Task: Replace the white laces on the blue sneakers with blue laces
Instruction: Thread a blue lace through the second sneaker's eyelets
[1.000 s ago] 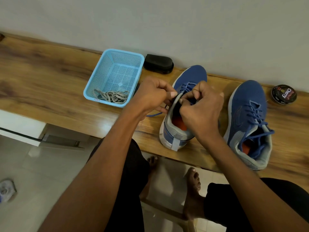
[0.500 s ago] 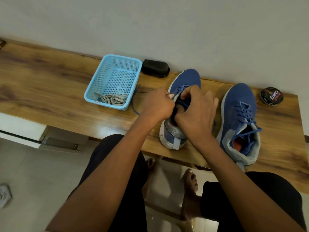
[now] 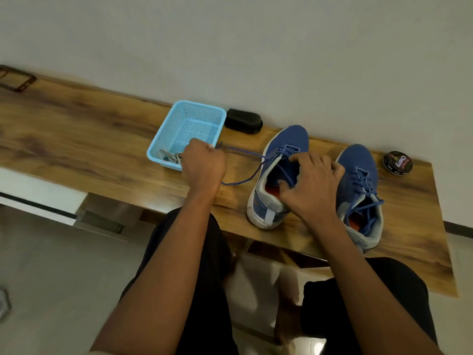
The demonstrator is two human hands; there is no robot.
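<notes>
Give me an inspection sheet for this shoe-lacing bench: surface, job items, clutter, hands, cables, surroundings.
Surface: wooden bench against a pale wall.
Job's things: left sneaker partly laced, blue lace drawn out sideways; right sneaker laced in blue; whitish laces in the blue basket.
Clutter: black brush, polish tin.
Hands: left hand grips the lace; right hand rests on the left sneaker, fingers at its opening.
Cables: nothing seen.
Surroundings: tiled floor, the person's bare feet below.
</notes>
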